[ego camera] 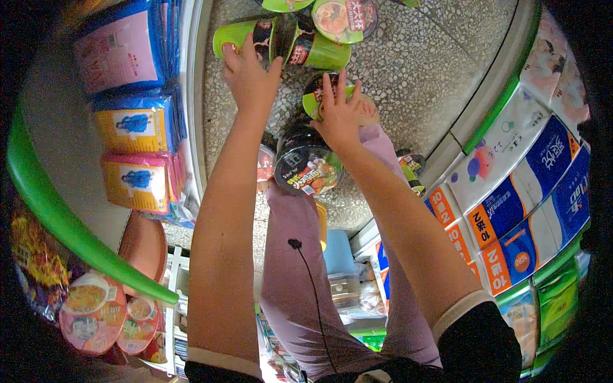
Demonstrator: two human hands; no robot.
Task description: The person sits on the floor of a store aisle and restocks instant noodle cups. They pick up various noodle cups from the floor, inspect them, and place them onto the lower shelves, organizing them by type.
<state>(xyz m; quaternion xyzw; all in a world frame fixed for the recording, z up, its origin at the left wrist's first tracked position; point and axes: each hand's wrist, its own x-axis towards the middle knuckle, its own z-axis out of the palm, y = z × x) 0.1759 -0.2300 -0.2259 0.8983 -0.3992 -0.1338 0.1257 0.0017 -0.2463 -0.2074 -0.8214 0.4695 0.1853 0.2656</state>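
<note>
Two green instant noodle cups lie on their sides on the speckled floor, and my left hand rests on the left one with spread fingers. My right hand is over another green and black cup, its fingers apart; whether it grips the cup is unclear. Just beyond, a green cup with a noodle picture on its lid stands beside the lying pair. A black-lidded instant noodle bowl sits between my forearms near my knee.
Packaged raincoats are stacked on the left shelf with a green edge. Pink-lidded noodle bowls are at lower left. Blue and white tissue packs line the right shelf. My legs are below, and small cups lie beside my right foot.
</note>
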